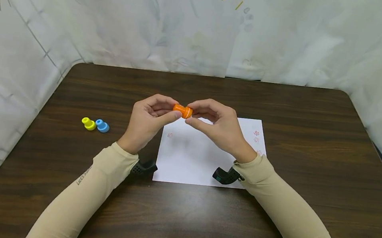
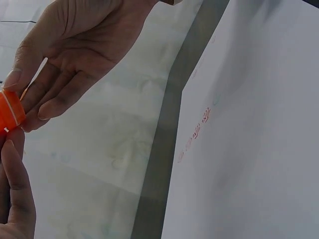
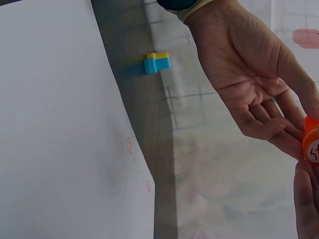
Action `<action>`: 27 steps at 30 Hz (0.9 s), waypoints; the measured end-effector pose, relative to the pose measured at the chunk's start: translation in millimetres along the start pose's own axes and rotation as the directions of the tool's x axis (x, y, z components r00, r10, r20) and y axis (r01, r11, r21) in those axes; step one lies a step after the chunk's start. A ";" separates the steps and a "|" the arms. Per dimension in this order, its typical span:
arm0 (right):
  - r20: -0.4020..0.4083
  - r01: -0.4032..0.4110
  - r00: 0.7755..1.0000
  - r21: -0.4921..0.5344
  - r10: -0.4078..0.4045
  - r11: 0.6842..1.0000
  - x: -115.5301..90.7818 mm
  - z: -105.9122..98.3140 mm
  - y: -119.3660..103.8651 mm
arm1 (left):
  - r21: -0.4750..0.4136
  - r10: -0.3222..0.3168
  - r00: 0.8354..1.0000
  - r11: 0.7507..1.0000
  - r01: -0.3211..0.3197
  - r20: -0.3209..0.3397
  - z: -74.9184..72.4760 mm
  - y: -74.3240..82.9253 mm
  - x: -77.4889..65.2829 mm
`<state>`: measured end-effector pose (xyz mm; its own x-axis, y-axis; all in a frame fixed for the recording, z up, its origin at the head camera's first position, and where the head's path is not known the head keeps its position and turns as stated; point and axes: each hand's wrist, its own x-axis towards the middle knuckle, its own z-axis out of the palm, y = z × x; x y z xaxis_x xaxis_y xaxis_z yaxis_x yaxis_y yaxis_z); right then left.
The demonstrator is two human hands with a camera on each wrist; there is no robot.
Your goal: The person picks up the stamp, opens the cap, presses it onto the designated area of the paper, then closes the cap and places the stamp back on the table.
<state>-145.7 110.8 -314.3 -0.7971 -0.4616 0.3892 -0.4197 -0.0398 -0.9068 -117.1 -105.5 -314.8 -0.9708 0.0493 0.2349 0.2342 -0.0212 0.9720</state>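
Above the top of a white sheet of paper (image 1: 193,155), both hands hold a small orange stamp (image 1: 182,111) lying sideways. My left hand (image 1: 145,119) pinches its left end between thumb and fingers. The right hand (image 1: 220,125) has thumb and fingertips at the other end, past a thin pale ring. In the right wrist view, the stamp's round end shows a white disc with dark marks. Small red printed marks (image 1: 256,139) run down the paper's right side, and one more red mark (image 1: 170,135) is near its left edge.
Left of the paper, a yellow stamp (image 1: 88,123) and a blue stamp (image 1: 102,126) stand side by side on the dark wooden table (image 1: 41,180). A pale patterned curtain (image 1: 116,24) hangs behind the table's far edge and along its sides.
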 end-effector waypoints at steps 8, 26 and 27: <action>-0.014 -0.007 1.000 -0.016 0.006 1.000 -0.9 -0.3 -1.7 | -0.009 0.004 1.000 1.000 -0.004 -0.007 1.0 -0.2 -0.4; -0.041 0.026 0.999 -0.031 -0.027 0.999 -1.6 0.5 -1.9 | -0.042 0.019 1.000 0.999 -0.020 -0.022 3.2 0.3 -3.7; -0.041 0.026 0.999 -0.030 -0.028 0.999 -1.6 0.6 -1.8 | -0.046 0.019 1.000 0.999 -0.020 -0.023 3.2 0.3 -3.9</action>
<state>-143.4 111.2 -313.4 -0.8025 -0.4233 0.4204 -0.4534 -0.0252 -0.8909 -113.0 -102.4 -315.4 -0.9670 0.0261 0.2534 0.2512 -0.0680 0.9655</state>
